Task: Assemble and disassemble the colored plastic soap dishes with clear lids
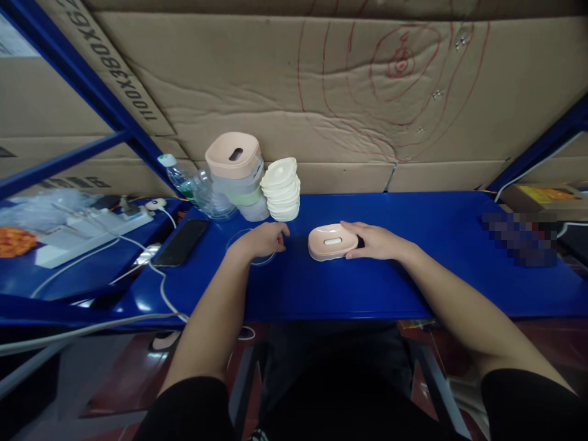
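A pink oval dish with a slot in its middle rests on the blue table. My right hand grips its right end, thumb at the near side and fingers at the far side. My left hand is over the table to the left of the dish, not touching it, with its fingers curled; whether anything small is in them is hidden. Beneath that hand lies a clear round lid. Behind it stand a stack of cream-coloured dishes and a taller stack of pink, grey and green containers.
Left of the stacks are a clear bottle and clear plastic cups. A black phone lies near white cables and a power strip. Cardboard walls the back. A blurred-out item is at the right.
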{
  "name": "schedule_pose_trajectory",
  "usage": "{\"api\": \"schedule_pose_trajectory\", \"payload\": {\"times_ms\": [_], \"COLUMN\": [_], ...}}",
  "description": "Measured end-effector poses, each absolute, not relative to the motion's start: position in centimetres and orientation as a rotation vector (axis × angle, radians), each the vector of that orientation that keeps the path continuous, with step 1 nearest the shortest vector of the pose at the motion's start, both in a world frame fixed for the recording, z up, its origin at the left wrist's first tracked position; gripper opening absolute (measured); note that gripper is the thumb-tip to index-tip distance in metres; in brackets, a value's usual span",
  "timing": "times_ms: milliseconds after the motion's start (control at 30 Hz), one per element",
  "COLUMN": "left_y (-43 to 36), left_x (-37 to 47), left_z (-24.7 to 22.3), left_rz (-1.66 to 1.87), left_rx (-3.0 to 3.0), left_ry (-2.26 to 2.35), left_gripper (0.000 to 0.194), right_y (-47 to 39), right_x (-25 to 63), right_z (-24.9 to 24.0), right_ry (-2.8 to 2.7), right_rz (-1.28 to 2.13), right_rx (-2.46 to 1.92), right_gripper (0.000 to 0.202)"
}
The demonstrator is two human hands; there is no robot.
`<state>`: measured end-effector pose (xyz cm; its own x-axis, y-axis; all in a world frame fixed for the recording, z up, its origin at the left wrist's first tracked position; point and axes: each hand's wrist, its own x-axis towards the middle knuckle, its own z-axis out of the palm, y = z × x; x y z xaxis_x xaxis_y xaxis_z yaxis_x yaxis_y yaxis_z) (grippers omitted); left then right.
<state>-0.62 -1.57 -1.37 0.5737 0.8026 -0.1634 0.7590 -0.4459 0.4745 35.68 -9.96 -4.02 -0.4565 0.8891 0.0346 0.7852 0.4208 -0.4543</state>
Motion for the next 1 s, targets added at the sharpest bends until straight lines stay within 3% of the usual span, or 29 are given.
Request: {"api": "schedule_pose_trajectory", "payload": {"times_ms": [267,400,533,733,1000], "left_y": [-4.0,-4.6,-4.7,-5.1,-4.1], "left_x": [-0.1,-0.4,0.4,3.3,5.5], "left_z": [1.4,3.1,3.2,1.0,-2.5], "left_rz": [0.672,1.051,1.316,1.237,1.031], "left_rx": [1.844,1.625,1.421,1.293,1.438], "left_ry": [0.876,0.715,0.490,0.413,0.715], "left_gripper": [0.025,0.035,0.047,0.048,0.028], "right_y": [-10.0,-10.2,-10.9,-11.5,-10.4], "right_x": [35.6,35.6,34.6,32.4,34.3], "right_z": [-3.7,-3.7,-2.8,-2.4,-3.4], "right_ry": [-2.428,-2.429,-2.322,-2.283,-2.226], "right_rz": [0.556,0.537,0.410,0.292,0.306], "right_rx": [-1.419,-1.410,-1.432,-1.157,-1.240], "right_gripper": [0.109,0.111,0.125,0.140,0.102]}}
